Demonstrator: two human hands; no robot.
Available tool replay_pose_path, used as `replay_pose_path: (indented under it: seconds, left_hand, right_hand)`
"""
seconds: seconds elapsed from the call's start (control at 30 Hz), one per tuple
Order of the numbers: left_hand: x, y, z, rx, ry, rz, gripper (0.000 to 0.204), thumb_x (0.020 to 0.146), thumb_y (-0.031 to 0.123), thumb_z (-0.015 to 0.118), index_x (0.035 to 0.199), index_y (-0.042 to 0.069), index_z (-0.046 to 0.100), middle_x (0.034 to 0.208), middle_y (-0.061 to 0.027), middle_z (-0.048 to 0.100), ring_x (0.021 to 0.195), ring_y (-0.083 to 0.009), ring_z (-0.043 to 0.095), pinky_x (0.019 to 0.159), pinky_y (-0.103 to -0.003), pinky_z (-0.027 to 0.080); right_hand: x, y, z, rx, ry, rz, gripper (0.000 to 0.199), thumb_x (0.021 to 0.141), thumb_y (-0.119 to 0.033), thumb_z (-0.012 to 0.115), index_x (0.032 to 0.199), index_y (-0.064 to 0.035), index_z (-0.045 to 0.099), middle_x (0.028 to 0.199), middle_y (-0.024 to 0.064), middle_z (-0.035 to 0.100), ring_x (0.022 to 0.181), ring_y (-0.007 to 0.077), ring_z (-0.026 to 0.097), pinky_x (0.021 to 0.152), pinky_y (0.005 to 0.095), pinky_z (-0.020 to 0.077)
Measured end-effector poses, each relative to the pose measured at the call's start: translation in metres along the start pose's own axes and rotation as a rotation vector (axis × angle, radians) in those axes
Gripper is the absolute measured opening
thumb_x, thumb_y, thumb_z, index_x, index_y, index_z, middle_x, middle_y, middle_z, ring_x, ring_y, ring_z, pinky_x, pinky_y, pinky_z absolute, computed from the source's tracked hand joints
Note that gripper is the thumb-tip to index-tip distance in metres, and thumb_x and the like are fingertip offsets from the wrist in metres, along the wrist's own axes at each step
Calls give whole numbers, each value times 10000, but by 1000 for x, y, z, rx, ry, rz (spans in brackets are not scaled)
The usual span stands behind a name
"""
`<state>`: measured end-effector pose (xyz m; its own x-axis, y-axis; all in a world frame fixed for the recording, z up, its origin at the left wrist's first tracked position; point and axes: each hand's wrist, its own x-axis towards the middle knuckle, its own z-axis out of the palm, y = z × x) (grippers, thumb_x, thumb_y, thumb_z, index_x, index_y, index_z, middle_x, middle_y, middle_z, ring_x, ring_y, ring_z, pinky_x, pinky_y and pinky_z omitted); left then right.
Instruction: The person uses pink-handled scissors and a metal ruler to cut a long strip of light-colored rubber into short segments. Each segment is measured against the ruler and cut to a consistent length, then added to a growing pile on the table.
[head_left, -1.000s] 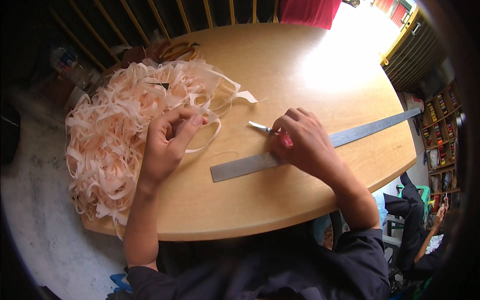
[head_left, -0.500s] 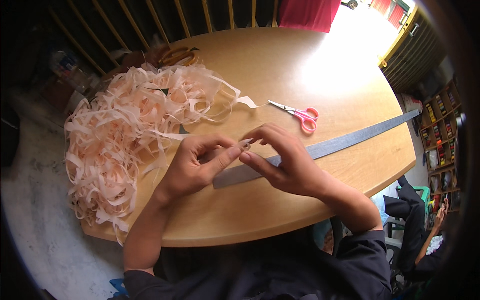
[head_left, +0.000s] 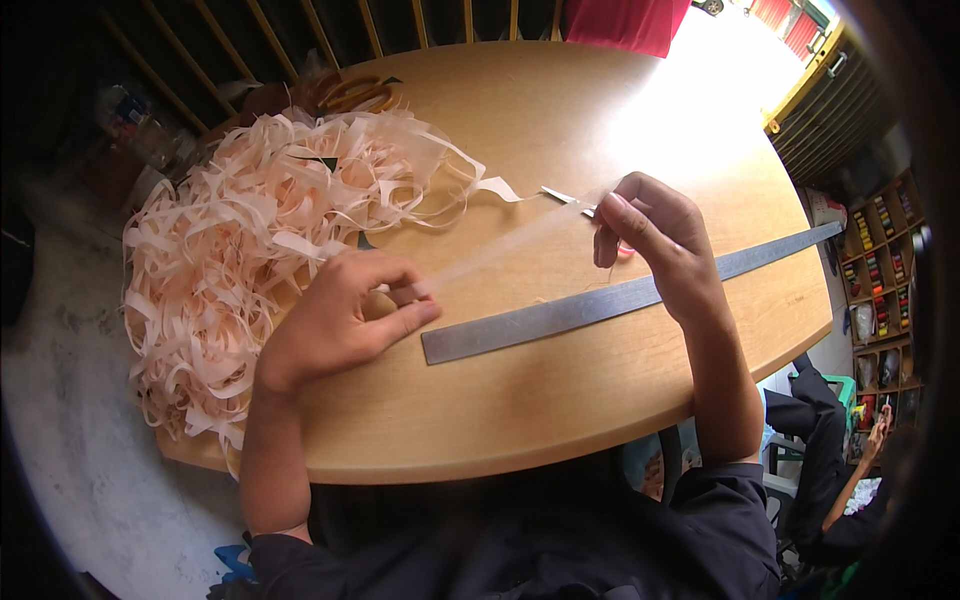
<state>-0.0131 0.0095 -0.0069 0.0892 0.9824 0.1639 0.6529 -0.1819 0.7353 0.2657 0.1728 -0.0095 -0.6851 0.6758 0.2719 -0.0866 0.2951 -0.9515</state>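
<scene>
Pale strip [head_left: 512,241] between left fingers [head_left: 402,322] and right fingers [head_left: 630,218], bottle label [head_left: 128,110] illegible

There is room to pass over the table [head_left: 500,420] nearside of the ruler [head_left: 560,318] and across the far middle. The heap [head_left: 220,250] blocks the left; the stretched strip [head_left: 510,239] and scissors [head_left: 565,198] obstruct the centre.

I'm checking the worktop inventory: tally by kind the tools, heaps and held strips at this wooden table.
Long grey metal ruler: 1
Scissors, pink-handled pair and, apparently, orange-handled pair: 2
Tangled heap of pale-pink strips: 1
Pale translucent strip between left hand and right hand: 1
Total: 5
</scene>
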Motion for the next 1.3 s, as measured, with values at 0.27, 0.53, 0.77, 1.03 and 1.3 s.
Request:
replay_pose_path:
  seconds: [0.27,0.53,0.77,1.03,1.3]
  left_hand:
    - [-20,-8,-49,-118,-322,-478,213,962,169,715,854,-14,701,706,-56,705,633,-102,634,607,-281,497]
    - [-29,-9,-56,-38,-443,-580,217,932,187,760,862,-13,714,714,-67,725,659,-120,689,623,-283,521]
    - [-25,-4,-53,-110,-538,-446,209,968,171,725,861,-9,710,693,-54,710,658,-111,686,624,-278,521]
    - [-21,-5,-45,-157,-584,-501,247,998,177,679,854,-19,719,692,-62,709,650,-114,679,632,-286,533]
    - [-18,-4,-41,-120,-626,-499,298,990,199,691,802,-31,722,659,-74,690,616,-128,661,591,-289,512]
  right_hand:
    - [-1,-1,-3,-229,-160,361,273,1048,-226,646,1015,35,721,693,25,615,639,93,586,601,266,483]
    - [-4,2,-5,-349,-319,305,201,979,-110,674,1075,61,712,802,71,675,717,139,676,651,279,544]
    - [-2,-12,-11,-371,-279,457,191,980,-124,719,1090,32,705,846,43,665,663,97,649,639,240,555]
    - [2,12,-25,-505,-110,263,166,913,-111,755,1014,20,766,921,110,768,843,183,723,800,331,586]
    - [-1,20,-22,-598,-53,230,148,892,-79,724,985,30,760,895,146,766,807,225,725,774,349,577]
